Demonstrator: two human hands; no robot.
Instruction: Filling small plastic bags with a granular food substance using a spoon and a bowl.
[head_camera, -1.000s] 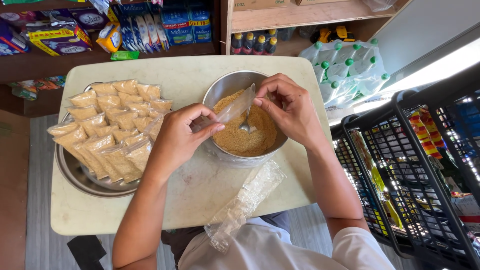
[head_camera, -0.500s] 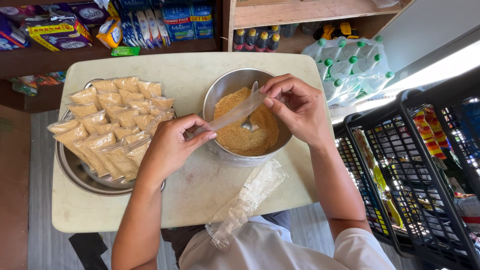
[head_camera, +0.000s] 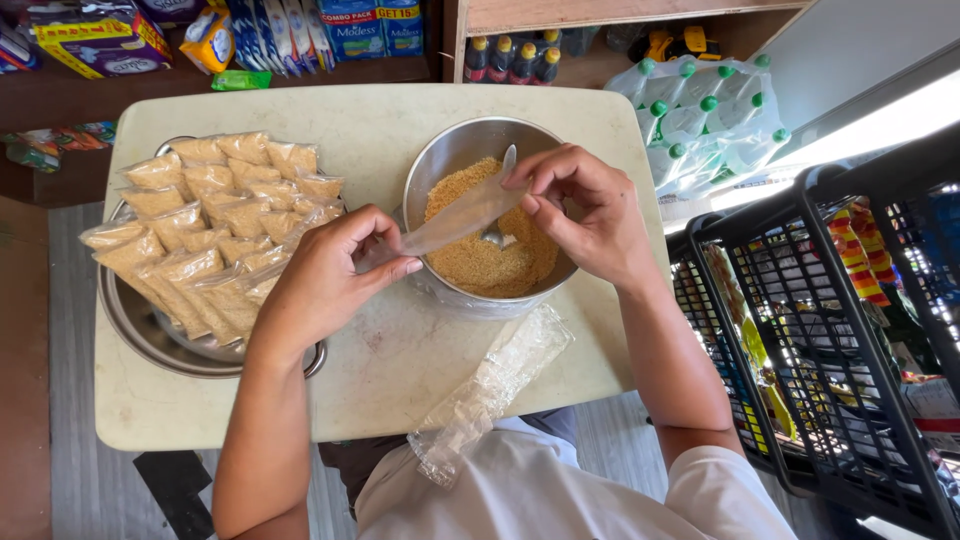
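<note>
Your left hand (head_camera: 325, 275) pinched one end of an empty clear plastic bag (head_camera: 450, 222), thumb and fingers closed on the film, near the middle of the table (head_camera: 380, 130). Your right hand (head_camera: 590, 215) pinched the other end between thumb and fingertips, over the far rim of the metal bowl (head_camera: 440, 160). The bag stretched between them, slanting across the bowl's near-left rim and above the brown granules (head_camera: 490, 260) inside.

That bag looked feather-light, limp and slick; it would sag or fold wherever you let go, and the two layers probably clung together. Taking it by the mouth edges, one layer in each pinch, seemed the surest hold.

A spoon (head_camera: 503, 190) stood in the granules, its handle leaning toward the far rim behind the bag. A stack of spare clear bags (head_camera: 490, 385) lay at the near edge of the table, overhanging it toward your lap. At the left edge, a metal tray (head_camera: 150, 335) carried many filled packets (head_camera: 200, 230) of the same brown granules, piled in rows.
</note>
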